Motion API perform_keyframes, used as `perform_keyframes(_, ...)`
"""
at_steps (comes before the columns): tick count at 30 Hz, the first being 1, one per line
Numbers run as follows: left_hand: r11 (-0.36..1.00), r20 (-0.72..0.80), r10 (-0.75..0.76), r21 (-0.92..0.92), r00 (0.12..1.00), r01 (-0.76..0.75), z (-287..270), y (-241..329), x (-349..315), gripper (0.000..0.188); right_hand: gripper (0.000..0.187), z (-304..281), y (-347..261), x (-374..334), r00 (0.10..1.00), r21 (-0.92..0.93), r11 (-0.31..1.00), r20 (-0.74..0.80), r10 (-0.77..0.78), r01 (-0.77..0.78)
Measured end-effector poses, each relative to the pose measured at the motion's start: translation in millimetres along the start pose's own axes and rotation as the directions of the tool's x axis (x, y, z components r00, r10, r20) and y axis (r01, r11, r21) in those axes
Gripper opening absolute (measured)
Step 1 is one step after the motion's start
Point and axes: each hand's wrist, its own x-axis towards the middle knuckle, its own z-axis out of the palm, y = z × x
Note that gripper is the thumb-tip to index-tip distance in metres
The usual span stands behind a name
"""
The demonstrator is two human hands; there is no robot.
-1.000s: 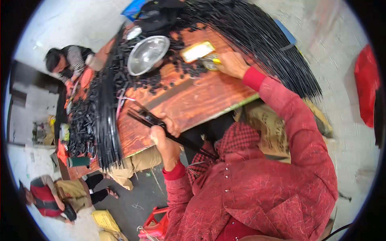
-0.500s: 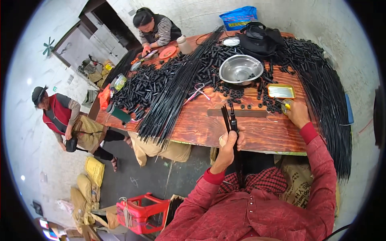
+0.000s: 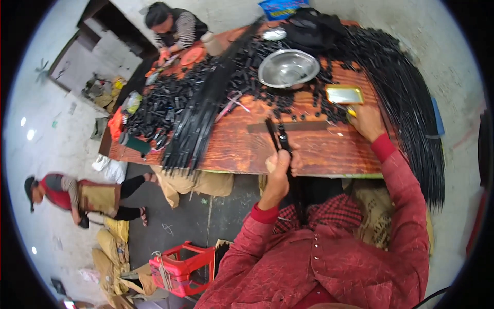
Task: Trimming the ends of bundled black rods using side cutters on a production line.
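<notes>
My left hand [image 3: 281, 170] is closed around a bundle of thin black rods [image 3: 272, 135], with their tips upward above the table's front edge. A thicker black tube-like piece [image 3: 282, 138] stands among them; the lower ends run down toward my lap. My right hand [image 3: 368, 123] is closed on a small yellow-handled metal tool [image 3: 351, 111] at the table's right side. The tool's kind is blurred. Just beyond it lies a yellow-rimmed tin [image 3: 345, 94] with a silvery inside. A flat dark bar [image 3: 303, 126] lies across the table in front of my left hand.
On the wooden table [image 3: 231, 154] are a metal bowl [image 3: 288, 69], heaps of short black tubes [image 3: 170, 98], long black rod bundles [image 3: 193, 129] and a black bag [image 3: 314, 31]. One person [image 3: 175, 28] sits across; another [image 3: 67, 193] stands left. A red stool [image 3: 182, 268] is behind left.
The view has shifted, so the table sits further left and higher. My left hand still grips the rods, and my right hand still holds the yellow-handled tool beside the tin.
</notes>
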Motion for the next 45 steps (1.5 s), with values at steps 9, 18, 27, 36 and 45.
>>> perform_keyframes(9,0.998,0.009,0.035,-0.044,0.999,-0.034,0,2,5,0.049,0.022,4,12,2,0.990,0.163,0.978,-0.024,0.140,-0.134)
perform_keyframes(18,0.998,0.107,0.015,-0.067,0.994,-0.008,16,-3,-3,0.052,0.016,-14,0,-30,0.831,0.845,-0.179,0.531,0.164,-0.505)
perform_keyframes(27,1.000,0.176,0.022,-0.020,0.984,-0.019,37,-3,-8,0.050,0.015,-58,-69,-67,0.841,0.573,-0.625,0.449,-0.303,-0.531)
perform_keyframes(36,0.997,0.126,0.048,0.055,0.991,-0.056,40,1,-16,0.036,0.018,-100,-124,-96,0.993,0.928,0.359,0.117,-0.016,-0.104)
perform_keyframes(45,0.996,0.036,-0.020,0.087,0.999,0.017,33,1,-17,0.028,0.022,-112,-130,-97,0.780,0.356,0.724,-0.479,-0.402,0.591)
